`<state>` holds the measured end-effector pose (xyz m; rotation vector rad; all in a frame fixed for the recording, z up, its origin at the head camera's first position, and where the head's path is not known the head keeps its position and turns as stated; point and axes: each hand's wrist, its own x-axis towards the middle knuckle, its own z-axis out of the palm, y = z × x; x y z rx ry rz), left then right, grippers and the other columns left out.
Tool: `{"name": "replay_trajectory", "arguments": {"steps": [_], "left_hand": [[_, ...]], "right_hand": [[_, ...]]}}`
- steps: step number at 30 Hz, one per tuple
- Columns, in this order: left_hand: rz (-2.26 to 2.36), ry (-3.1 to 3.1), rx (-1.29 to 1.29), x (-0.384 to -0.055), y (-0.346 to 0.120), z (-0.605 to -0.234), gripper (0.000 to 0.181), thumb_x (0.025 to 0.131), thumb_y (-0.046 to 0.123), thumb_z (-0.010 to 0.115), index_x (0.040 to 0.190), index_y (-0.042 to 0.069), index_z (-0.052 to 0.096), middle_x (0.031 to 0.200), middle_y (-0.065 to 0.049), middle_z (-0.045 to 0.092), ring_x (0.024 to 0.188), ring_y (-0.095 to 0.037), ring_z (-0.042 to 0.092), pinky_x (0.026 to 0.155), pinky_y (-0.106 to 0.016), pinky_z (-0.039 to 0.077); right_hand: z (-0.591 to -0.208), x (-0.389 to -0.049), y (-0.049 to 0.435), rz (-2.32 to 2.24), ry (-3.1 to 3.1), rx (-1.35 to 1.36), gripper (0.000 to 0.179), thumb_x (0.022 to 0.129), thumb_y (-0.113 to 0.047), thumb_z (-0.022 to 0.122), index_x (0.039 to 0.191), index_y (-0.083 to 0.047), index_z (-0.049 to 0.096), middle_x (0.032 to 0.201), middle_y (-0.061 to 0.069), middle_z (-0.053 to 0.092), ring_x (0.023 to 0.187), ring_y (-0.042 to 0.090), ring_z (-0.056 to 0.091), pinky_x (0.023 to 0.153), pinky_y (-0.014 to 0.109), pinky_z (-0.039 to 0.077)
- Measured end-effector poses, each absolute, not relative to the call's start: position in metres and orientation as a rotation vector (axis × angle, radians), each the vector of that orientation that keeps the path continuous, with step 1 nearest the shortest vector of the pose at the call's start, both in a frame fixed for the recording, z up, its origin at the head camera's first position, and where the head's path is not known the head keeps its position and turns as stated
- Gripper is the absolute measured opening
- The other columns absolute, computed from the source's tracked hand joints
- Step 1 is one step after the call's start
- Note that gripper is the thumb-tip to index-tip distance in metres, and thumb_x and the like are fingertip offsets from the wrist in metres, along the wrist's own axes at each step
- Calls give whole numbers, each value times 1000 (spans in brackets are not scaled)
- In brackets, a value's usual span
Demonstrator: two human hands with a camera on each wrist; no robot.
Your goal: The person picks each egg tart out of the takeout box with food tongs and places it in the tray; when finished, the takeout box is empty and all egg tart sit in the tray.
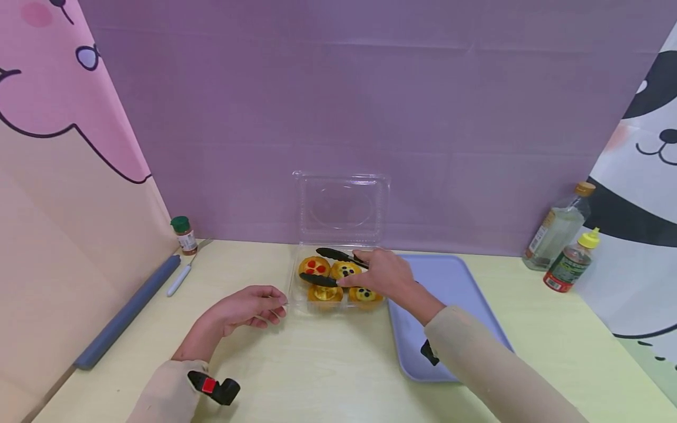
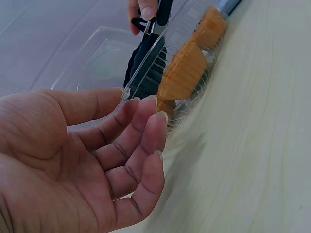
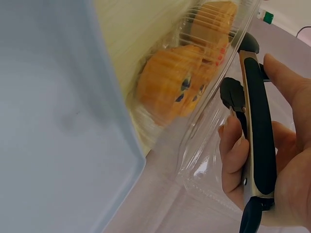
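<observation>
A clear plastic clamshell container (image 1: 292, 285) holds several small tarts, its lid (image 1: 342, 208) raised against the backdrop. One tart (image 1: 309, 264) has red pieces on top; two others show dark berries, and the near-left one (image 1: 330, 296) has a yellow topping. My right hand (image 1: 386, 273) grips black-tipped tongs (image 3: 261, 131) above the container. Their spread tips lie over the far row, one behind and one in front of the red-topped tart. At the near-left corner, my left hand (image 1: 254, 305) pinches the container's rim between thumb and index finger, the other fingers loosely bent (image 2: 148, 170).
Right of the container lies a lavender tray (image 1: 446, 282), partly under my right forearm. A glass bottle (image 1: 560, 226) and a yellow-capped bottle (image 1: 570, 264) stand at the far right. Along the left are a green-capped jar (image 1: 185, 238), a white-handled utensil (image 1: 180, 281) and a blue roll (image 1: 127, 314).
</observation>
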<state>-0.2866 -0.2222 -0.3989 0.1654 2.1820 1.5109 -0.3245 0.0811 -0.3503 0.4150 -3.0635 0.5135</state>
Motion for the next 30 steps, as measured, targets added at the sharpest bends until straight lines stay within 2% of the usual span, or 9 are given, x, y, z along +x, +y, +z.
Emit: {"name": "replay_trajectory", "arguments": {"steps": [3, 6, 8, 10, 15, 20, 22, 25, 30], "left_hand": [[1512, 2174, 156, -287, -222, -399, 34, 103, 26, 55, 125, -1, 55, 106, -8, 68, 91, -20, 65, 80, -33, 54], [1513, 2169, 146, -286, -222, -399, 34, 103, 25, 56, 124, -1, 55, 106, -9, 68, 91, -20, 65, 79, -33, 54], [1512, 2169, 142, -286, -222, -399, 33, 103, 25, 56, 123, -1, 55, 107, -10, 68, 90, -20, 65, 78, -33, 54], [1512, 2172, 138, -286, -221, -399, 32, 103, 25, 56, 122, -1, 55, 108, -11, 68, 90, -20, 65, 78, -32, 54], [1505, 2182, 121, -286, -220, -398, 32, 103, 26, 56, 122, 0, 55, 109, -12, 68, 91, -20, 65, 79, -32, 54], [1508, 2185, 115, -286, -220, -398, 32, 102, 26, 57, 121, 0, 55, 108, -11, 69, 91, -21, 65, 79, -32, 54], [1508, 2187, 129, -285, -220, -398, 32, 102, 26, 57, 121, 0, 55, 108, -11, 68, 91, -21, 65, 79, -32, 54], [1513, 2183, 136, -286, -221, -398, 31, 102, 26, 57, 120, 0, 55, 108, -11, 68, 91, -21, 65, 79, -32, 54], [1510, 2180, 140, -286, -221, -399, 31, 103, 25, 56, 121, 0, 55, 109, -12, 68, 91, -21, 64, 79, -32, 54]], "right_hand": [[-349, -324, 79, 517, -3073, 414, 87, 73, -73, 73, 147, -31, 51, 59, 4, 57, 46, 11, 19, 43, 29, 19], [-349, -324, 78, 499, -3076, 406, 88, 73, -73, 73, 147, -30, 51, 92, 6, 74, 47, 12, 24, 43, 29, 21], [-348, -324, 77, 475, -3081, 404, 89, 73, -74, 72, 147, -29, 50, 121, 5, 72, 49, 11, 32, 43, 29, 23], [-348, -324, 76, 473, -3083, 401, 90, 73, -74, 72, 148, -28, 50, 134, 3, 67, 51, 12, 36, 43, 29, 24], [-344, -323, 72, 490, -3095, 386, 90, 73, -72, 74, 147, -26, 52, 122, 3, 72, 49, 12, 31, 43, 29, 23], [-338, -323, 68, 457, -3119, 357, 90, 73, -73, 74, 146, -24, 53, 87, 3, 70, 49, 11, 25, 44, 28, 22], [-336, -323, 65, 435, -3137, 349, 91, 73, -73, 74, 146, -24, 53, 81, 2, 68, 49, 12, 24, 45, 28, 22], [-332, -323, 62, 402, -3145, 331, 89, 72, -73, 74, 144, -23, 56, 91, 1, 70, 50, 11, 25, 45, 27, 22], [-328, -324, 58, 397, -3155, 314, 86, 73, -71, 75, 139, -18, 61, 67, -3, 48, 49, 11, 22, 45, 27, 20]]}}
